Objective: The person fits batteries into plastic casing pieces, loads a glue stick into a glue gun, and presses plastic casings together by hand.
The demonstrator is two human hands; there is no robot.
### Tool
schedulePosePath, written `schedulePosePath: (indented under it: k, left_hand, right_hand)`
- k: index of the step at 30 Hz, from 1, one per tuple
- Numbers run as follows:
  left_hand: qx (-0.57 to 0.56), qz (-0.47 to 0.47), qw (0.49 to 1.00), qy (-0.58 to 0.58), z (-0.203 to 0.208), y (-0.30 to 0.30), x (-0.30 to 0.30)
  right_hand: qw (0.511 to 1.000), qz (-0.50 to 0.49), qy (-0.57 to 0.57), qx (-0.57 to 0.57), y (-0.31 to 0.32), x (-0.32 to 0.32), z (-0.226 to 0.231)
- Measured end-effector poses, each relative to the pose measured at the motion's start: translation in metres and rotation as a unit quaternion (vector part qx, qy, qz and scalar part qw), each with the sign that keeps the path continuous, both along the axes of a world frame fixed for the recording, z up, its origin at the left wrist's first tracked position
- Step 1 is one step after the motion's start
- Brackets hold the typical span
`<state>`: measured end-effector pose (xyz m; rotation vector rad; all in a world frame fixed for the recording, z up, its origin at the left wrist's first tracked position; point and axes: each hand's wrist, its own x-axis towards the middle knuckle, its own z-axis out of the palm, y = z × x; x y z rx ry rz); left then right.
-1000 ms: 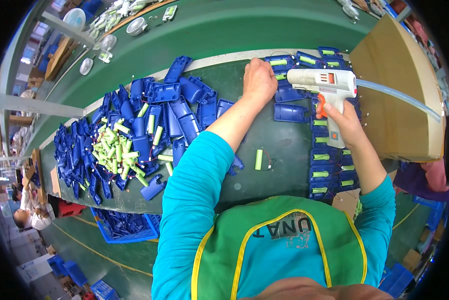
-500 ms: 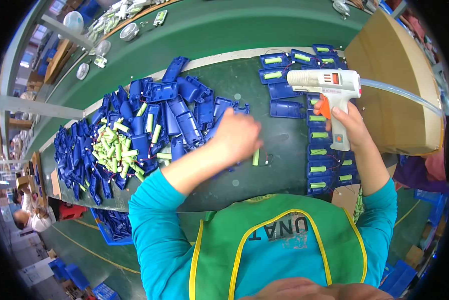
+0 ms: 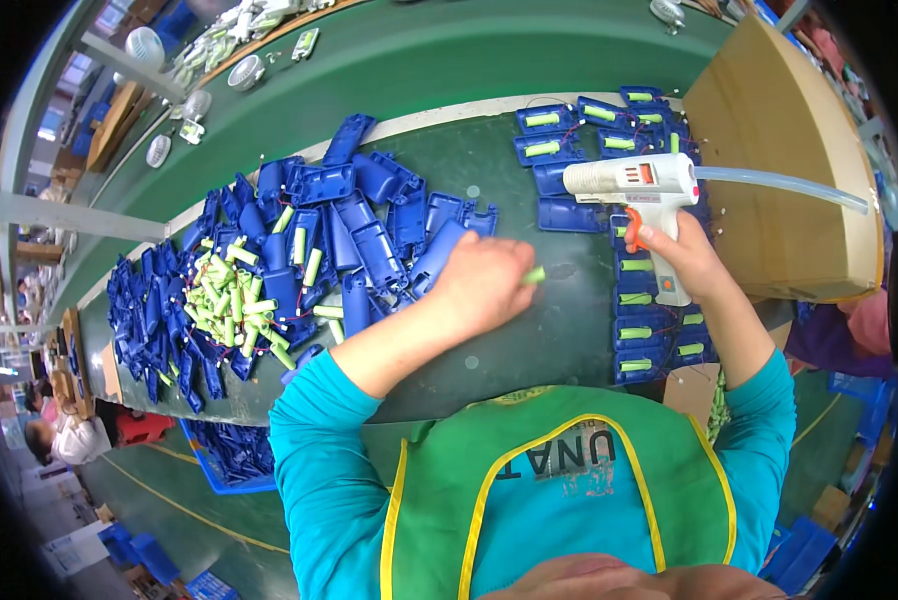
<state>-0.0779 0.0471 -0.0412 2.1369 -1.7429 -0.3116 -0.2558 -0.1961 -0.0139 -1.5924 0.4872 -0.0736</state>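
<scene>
My left hand (image 3: 484, 285) sits near the middle of the frame, fingers curled and pinching a small light-green cylindrical cell (image 3: 535, 275), whose rounded end pokes out at the right of my knuckles. It is just above the dark green, matte mat (image 3: 529, 350) that covers the bench.

My right hand (image 3: 684, 262), right of centre, is wrapped tight around the grip of a white plastic glue gun (image 3: 634, 195). Its blunt barrel points toward the left of the frame, an orange trigger shows under my forefinger, and a pale translucent glue stick (image 3: 779, 185) juts from its back toward the right edge.

Under and around the gun lie blue moulded plastic housings (image 3: 649, 330) in a neat column running from upper right down to mid right, each with a green cell seated in it and thin wires showing. At left centre is a loose heap of empty blue shells (image 3: 359, 225), glossy and rectangular with rounded corners, tumbled over one another. A pile of loose green cells (image 3: 224, 300) lies in the heap at mid left.

A flat brown cardboard sheet (image 3: 789, 130), smooth and curved by the lens, fills the upper right. My sleeves are teal, under a green apron with yellow piping.
</scene>
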Motion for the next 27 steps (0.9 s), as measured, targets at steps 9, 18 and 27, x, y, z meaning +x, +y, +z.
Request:
schedulePosePath:
  k: [9,18,27]
  left_hand:
    - [-0.119,0.039,0.779,0.614,-0.010,-0.061,0.056]
    - [-0.079,0.132,0.790,0.593,-0.014,-0.093,0.060]
    - [0.153,-0.038,0.978,0.134,0.012,-0.074,0.078]
  right_hand:
    - [0.995,-0.016,0.055,-0.084,-0.010,-0.014,0.000]
    - [0.999,-0.029,0.021,0.034,-0.009,-0.020,0.005]
    - [0.998,-0.035,0.013,0.049,-0.011,-0.021,0.000]
